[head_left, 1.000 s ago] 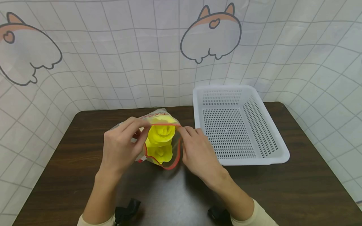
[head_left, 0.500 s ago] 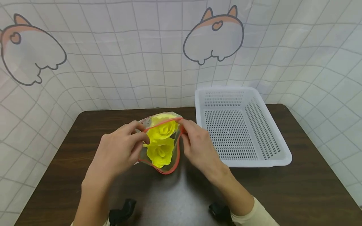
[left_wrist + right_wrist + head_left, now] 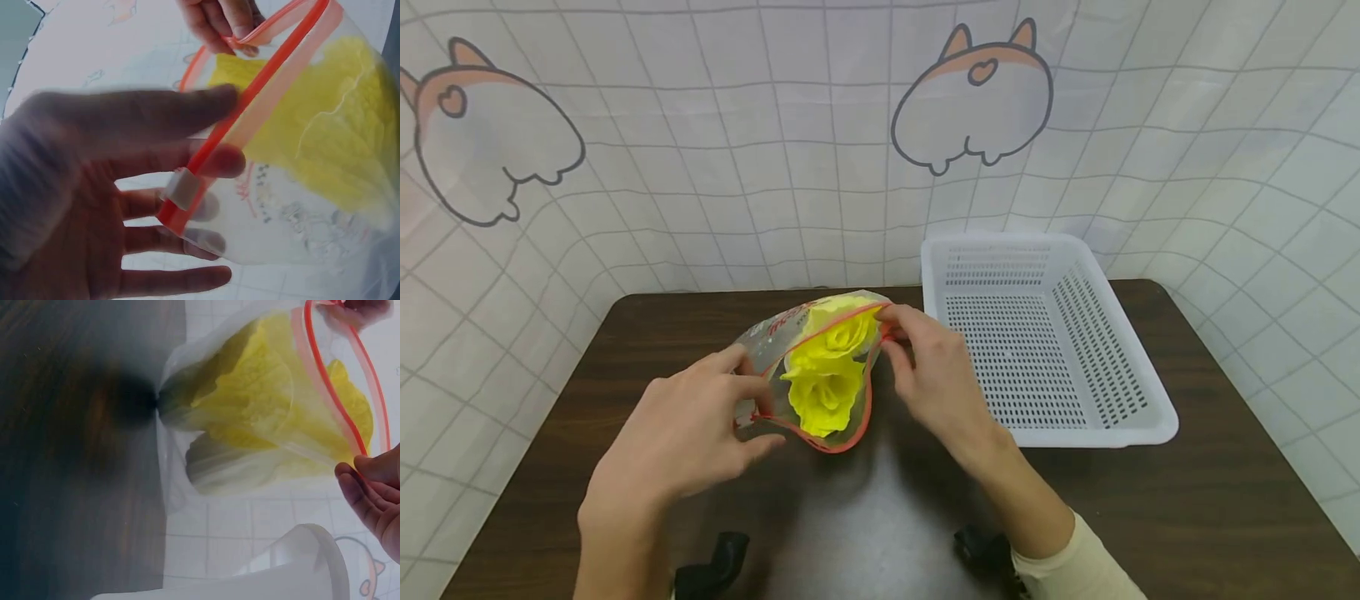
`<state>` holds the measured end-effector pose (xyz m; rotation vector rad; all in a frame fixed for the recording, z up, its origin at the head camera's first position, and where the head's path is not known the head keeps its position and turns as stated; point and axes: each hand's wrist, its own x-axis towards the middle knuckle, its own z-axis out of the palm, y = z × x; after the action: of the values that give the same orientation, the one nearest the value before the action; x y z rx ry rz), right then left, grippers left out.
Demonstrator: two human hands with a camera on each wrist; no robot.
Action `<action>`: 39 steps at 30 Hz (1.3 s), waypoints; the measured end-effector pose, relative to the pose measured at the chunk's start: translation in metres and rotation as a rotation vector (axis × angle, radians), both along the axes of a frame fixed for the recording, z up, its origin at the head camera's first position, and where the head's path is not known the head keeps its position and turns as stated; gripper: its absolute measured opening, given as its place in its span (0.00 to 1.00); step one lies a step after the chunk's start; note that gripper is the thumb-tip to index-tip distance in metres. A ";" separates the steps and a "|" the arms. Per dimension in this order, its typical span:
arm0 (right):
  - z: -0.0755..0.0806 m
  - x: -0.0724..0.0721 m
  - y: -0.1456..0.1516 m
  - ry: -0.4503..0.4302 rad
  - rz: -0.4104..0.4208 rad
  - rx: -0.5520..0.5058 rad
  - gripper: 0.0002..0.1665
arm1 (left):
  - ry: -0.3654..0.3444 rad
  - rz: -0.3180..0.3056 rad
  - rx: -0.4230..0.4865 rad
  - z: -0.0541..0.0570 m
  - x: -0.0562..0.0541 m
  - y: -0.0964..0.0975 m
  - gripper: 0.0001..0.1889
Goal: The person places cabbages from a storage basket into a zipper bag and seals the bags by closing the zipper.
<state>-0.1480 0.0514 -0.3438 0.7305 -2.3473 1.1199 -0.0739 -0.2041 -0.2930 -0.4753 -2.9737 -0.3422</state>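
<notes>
At the far left we see a pale gridded backdrop (image 3: pixel 700 208) with one outlined animal drawing (image 3: pixel 497 150). Next comes the left hand (image 3: pixel 677 433), its fingers (image 3: pixel 203 278) spread and fairly straight, the index against the bag's red rim beside a white slider (image 3: pixel 181 189); we cannot tell whether the thumb presses there. A black object (image 3: pixel 715 567) sits below that wrist. Right of this hand, between both hands and over the dark wood surface (image 3: pixel 1225 500), is the clear bag (image 3: pixel 775 332), tilted with its mouth held wide towards us; whether its bottom touches the wood we cannot tell. Inside we see yellow flower-like pieces (image 3: pixel 823 396), bunched together. Further right, the right hand (image 3: pixel 943 375) pinches the rim between thumb and fingers, below a pale sleeve (image 3: pixel 1067 567). Last, just beyond it, a white perforated basket (image 3: pixel 1131 435) stands on the surface.
</notes>
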 end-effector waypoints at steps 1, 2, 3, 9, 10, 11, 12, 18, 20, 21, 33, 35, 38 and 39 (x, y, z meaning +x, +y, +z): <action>0.001 -0.001 0.000 0.008 -0.004 -0.003 0.18 | 0.001 0.002 0.000 0.001 0.000 -0.001 0.12; 0.002 -0.002 0.001 0.017 -0.007 -0.009 0.18 | 0.015 0.000 -0.001 0.002 -0.001 -0.003 0.13; 0.004 -0.004 0.001 0.027 -0.011 -0.011 0.18 | 0.038 -0.002 0.002 0.003 -0.001 -0.004 0.14; 0.013 -0.010 0.007 0.078 -0.032 -0.019 0.15 | 0.298 0.000 0.035 0.004 -0.005 -0.012 0.14; 0.014 -0.011 0.008 0.086 -0.034 -0.023 0.14 | 0.338 0.007 0.038 0.004 -0.006 -0.013 0.14; 0.016 -0.012 0.009 0.093 -0.038 -0.025 0.12 | 0.377 0.015 0.041 0.004 -0.007 -0.015 0.14; 0.017 -0.013 0.010 0.098 -0.039 -0.029 0.11 | 0.411 0.024 0.045 0.004 -0.008 -0.016 0.14; 0.024 -0.016 0.014 0.104 -0.032 -0.069 0.08 | 0.551 0.081 0.103 0.006 -0.011 -0.023 0.12; 0.026 -0.016 0.015 0.104 -0.038 -0.073 0.08 | 0.575 0.097 0.128 0.007 -0.011 -0.025 0.10; 0.028 -0.016 0.015 0.107 -0.041 -0.073 0.07 | 0.586 0.104 0.138 0.008 -0.011 -0.026 0.10; 0.032 -0.013 0.023 0.111 -0.076 -0.095 0.07 | 0.561 0.169 0.258 0.005 -0.011 -0.038 0.08; 0.032 -0.012 0.025 0.099 -0.086 -0.103 0.08 | 0.547 0.160 0.274 0.004 -0.011 -0.039 0.08; 0.033 -0.012 0.027 0.106 -0.101 -0.109 0.08 | 0.531 0.136 0.292 0.004 -0.012 -0.041 0.09; 0.033 -0.013 0.027 0.113 -0.105 -0.112 0.08 | 0.523 0.126 0.302 0.004 -0.013 -0.041 0.09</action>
<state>-0.1606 0.0782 -0.3105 0.6076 -2.1833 1.1239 -0.0865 -0.2448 -0.2890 -0.2844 -2.3799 -0.5460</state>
